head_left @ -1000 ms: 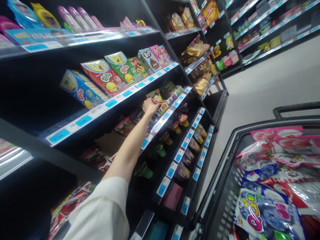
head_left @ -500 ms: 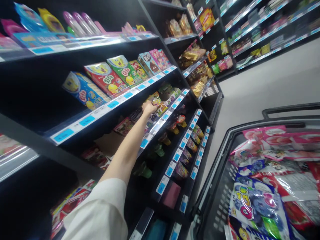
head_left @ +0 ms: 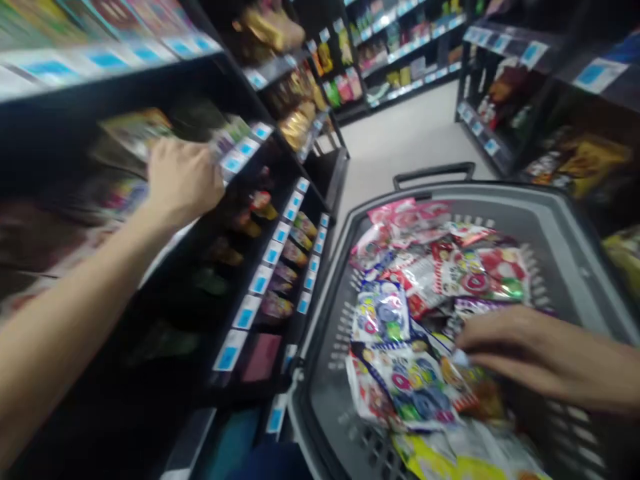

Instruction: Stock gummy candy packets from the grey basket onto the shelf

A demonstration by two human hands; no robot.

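Observation:
My left hand reaches into the black shelf on the left, at the row of blurred snack packets. Only the back of that hand shows and it is smeared, so its fingers cannot be read. My right hand lies low over the grey shopping basket, fingers stretched out flat. Its fingertips touch the colourful candy packets piled inside.
Blue price tags line the shelf edges, with small jelly cups on the lower rows. More stocked shelves stand on the right and at the far end. A pale floor aisle runs ahead past the basket's handle.
The view has swung down and to the right, so the basket fills the middle. My right hand has come into view over the packets. My left hand stays at the shelf.

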